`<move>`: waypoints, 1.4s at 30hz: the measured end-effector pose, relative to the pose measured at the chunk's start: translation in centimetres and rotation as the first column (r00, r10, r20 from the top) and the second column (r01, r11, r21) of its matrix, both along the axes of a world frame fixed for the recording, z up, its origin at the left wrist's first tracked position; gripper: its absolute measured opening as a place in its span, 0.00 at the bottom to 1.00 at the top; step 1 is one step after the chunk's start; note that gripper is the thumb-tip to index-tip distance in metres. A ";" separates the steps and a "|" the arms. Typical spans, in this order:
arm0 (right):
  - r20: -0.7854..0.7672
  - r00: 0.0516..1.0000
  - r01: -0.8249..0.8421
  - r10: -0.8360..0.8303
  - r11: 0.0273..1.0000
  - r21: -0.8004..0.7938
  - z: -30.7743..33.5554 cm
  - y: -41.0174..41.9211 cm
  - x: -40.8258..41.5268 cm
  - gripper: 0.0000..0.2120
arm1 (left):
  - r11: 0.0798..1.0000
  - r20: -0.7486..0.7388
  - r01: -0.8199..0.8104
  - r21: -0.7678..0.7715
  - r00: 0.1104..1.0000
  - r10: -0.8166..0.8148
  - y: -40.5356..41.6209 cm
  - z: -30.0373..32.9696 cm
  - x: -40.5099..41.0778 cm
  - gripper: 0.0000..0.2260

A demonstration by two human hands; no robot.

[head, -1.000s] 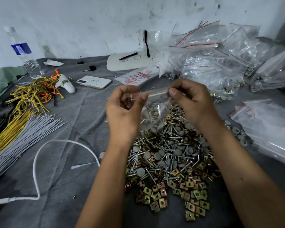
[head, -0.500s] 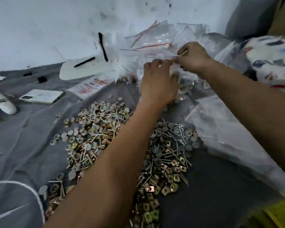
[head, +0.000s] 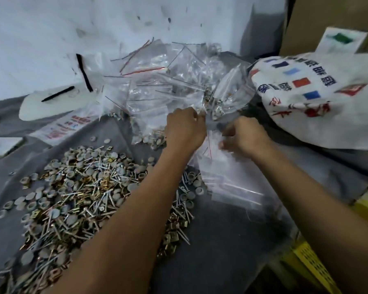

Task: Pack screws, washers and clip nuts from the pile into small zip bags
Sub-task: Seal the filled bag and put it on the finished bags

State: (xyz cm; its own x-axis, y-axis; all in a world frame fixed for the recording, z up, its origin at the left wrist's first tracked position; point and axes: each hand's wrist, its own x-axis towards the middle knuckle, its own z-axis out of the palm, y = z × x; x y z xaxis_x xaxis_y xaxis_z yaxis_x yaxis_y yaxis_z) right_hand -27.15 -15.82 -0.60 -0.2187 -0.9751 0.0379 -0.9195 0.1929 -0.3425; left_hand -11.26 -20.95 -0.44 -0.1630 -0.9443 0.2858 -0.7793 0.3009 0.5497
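l hand (head: 184, 129) pinches filled bag (head: 225, 96)

Legible text: scarce, none readable with confidence.

White printed sack (head: 319, 98), far right: row of dark blue characters near its upper edge, appearing upside down from this viewpoint; blurred, not decipherable. Coloured squares (red, blue, pale blue) and red figures printed below them; no words made out.

White printed packet (head: 66, 127), far left on the grey cloth (head: 232, 240): red lettering in several lines, too smeared to read.

Cardboard box (head: 327, 20), far right corner: white label (head: 341, 40) with a green mark; no text resolvable.

No numbers, brands or signs identifiable elsewhere.
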 end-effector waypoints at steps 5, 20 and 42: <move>0.120 0.992 0.000 0.021 0.984 -0.178 0.8 0.0 -0.1 0.13 | 1.000 -0.330 -0.016 0.018 0.944 0.021 2.5 -0.1 -0.7 0.14; 0.960 -0.165 -0.225 0.227 0.939 -0.261 3.8 1.7 15.4 0.15 | 0.949 -0.908 0.249 0.195 0.412 0.079 9.0 1.2 16.6 0.12; 0.755 0.408 -0.453 0.513 0.832 -0.320 -1.4 2.7 25.7 0.09 | 0.994 -0.442 -0.104 0.023 0.891 0.103 13.1 -0.8 33.1 0.11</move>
